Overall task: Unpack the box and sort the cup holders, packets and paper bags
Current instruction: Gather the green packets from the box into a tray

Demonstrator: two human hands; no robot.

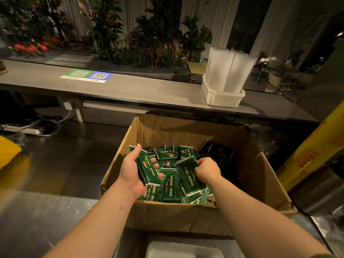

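Note:
An open cardboard box [149, 213] stands on a steel counter in front of me. It holds several dark green packets [171, 187] with red and white print, and a black packet [216, 150] at the back right. My left hand [133, 170] reaches into the box from the left and grips a small stack of green packets [147, 168], thumb on top and fingers curled underneath. My right hand [206, 171] is inside the box, knuckles up, its fingers curled round another green packet [187, 162]. No cup holders or paper bags are recognisable in the box.
A white tub [221, 98] of clear plastic cup holders or lids stands on the grey shelf [130, 86] beyond the box. QR-code signs [87, 76] lie on that shelf. A yellow box [309, 151] leans at the right; a white tray [184, 251] sits by me.

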